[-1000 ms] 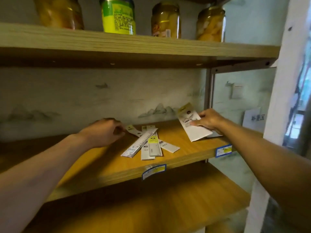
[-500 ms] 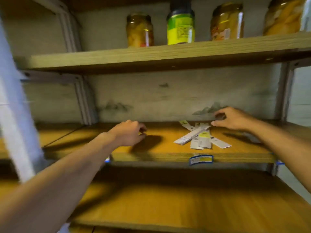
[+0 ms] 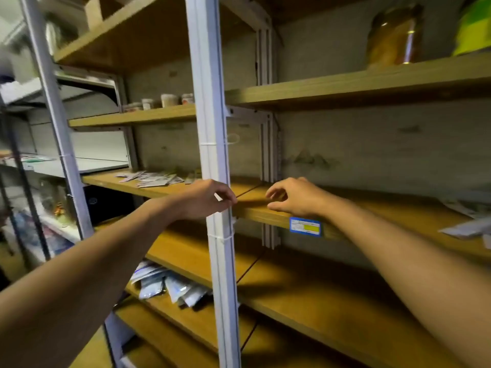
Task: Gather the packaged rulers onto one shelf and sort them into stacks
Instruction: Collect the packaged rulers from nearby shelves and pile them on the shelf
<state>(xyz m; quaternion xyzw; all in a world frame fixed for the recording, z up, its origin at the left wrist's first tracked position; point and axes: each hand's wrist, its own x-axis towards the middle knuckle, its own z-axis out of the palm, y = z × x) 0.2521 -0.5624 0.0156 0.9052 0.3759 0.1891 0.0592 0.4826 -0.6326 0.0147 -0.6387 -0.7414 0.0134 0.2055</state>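
We are looking at a scatter of packaged rulers (image 3: 151, 178) lying loose near the front edge of the middle shelf (image 3: 255, 208) in the left bay, while a few more packets (image 3: 467, 227) are sitting at that same shelf's far right end — so we are judging the gathering step as not yet done. Our left hand (image 3: 206, 199) is hovering in front of the white upright post (image 3: 210, 155) with fingers curled, seemingly empty though we cannot tell for certain, and our right hand (image 3: 295, 197) is hanging loosely spread and empty over the shelf's front edge, above the blue price tag (image 3: 305, 226). Next we are probably reaching left past the post, calling for a flat pinch on the slippery packets.
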